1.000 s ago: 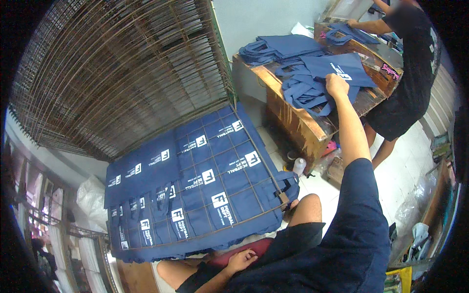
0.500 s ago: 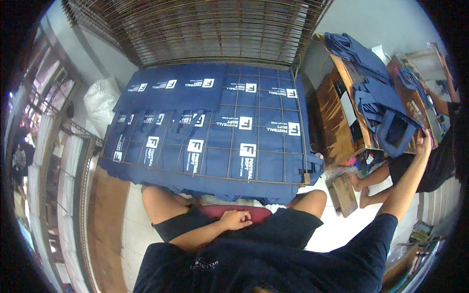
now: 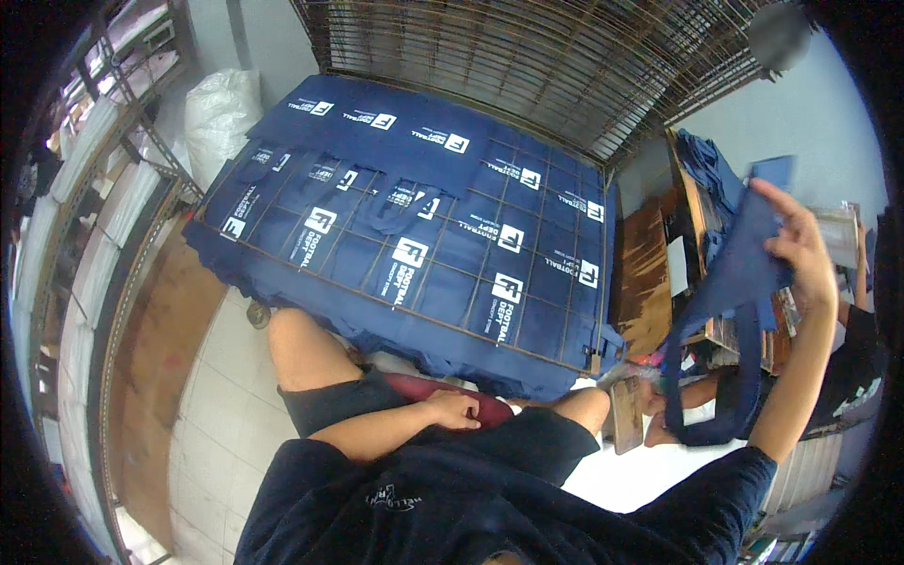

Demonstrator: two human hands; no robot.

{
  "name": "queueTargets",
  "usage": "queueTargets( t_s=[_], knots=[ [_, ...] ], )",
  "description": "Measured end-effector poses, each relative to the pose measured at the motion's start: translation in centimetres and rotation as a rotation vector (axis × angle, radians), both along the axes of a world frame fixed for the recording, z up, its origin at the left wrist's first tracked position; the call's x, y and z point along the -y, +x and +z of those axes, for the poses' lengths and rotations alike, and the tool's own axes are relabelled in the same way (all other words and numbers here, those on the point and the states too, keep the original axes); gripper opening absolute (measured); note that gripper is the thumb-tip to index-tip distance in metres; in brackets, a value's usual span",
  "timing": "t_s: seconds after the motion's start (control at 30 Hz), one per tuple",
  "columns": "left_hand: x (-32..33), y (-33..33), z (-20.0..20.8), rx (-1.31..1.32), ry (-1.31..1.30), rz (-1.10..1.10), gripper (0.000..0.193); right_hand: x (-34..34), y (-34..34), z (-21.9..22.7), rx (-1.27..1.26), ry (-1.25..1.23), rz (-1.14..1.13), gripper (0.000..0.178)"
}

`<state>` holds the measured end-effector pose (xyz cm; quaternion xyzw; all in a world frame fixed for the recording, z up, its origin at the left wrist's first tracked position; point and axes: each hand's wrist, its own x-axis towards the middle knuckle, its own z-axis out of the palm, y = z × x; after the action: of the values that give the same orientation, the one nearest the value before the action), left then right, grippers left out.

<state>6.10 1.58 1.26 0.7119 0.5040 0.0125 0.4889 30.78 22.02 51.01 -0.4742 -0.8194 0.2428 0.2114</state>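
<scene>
My right hand [image 3: 800, 240], raised at the right, pinches the upper part of a navy fabric tote bag [image 3: 730, 268]. The bag hangs in the air with its strap looping down beside my forearm. My left hand [image 3: 454, 410] rests in my lap against a maroon seat [image 3: 414, 386], fingers loosely bent and holding nothing. In front of my knees, navy bag pieces [image 3: 367, 250] with white prints lie in rows on a wire drying rack [image 3: 452, 330]. A wider navy piece [image 3: 395, 141] covers the rack's far left part.
Raised wire racks [image 3: 527, 61] lean above the far edge. At right, a wooden cabinet [image 3: 645, 282] bears more navy bags [image 3: 702, 174]. Another person [image 3: 838, 367] stands beyond it, near a small wooden stool [image 3: 625, 414]. Left are a metal shelf [image 3: 113, 273] and white sack [image 3: 221, 118].
My right hand has lifted a navy bag from the pile on the cabinet and brought it up. The view has turned to the right. My left hand has stayed in my lap.
</scene>
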Motion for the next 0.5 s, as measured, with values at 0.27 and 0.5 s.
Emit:
queueTargets(
  t_s=[0.27,0.5],
  knots=[
    [-0.3,-0.8,0.1,0.066,-0.011,-0.041,0.051,2.2,-13.7,-4.1,0.400,-0.583,0.460,0.074],
    [-0.7,-0.3,0.3,0.027,-0.064,-0.068,0.047,-4.2,-13.9,-11.2,-0.363,-0.467,0.397,0.076]
  ],
)
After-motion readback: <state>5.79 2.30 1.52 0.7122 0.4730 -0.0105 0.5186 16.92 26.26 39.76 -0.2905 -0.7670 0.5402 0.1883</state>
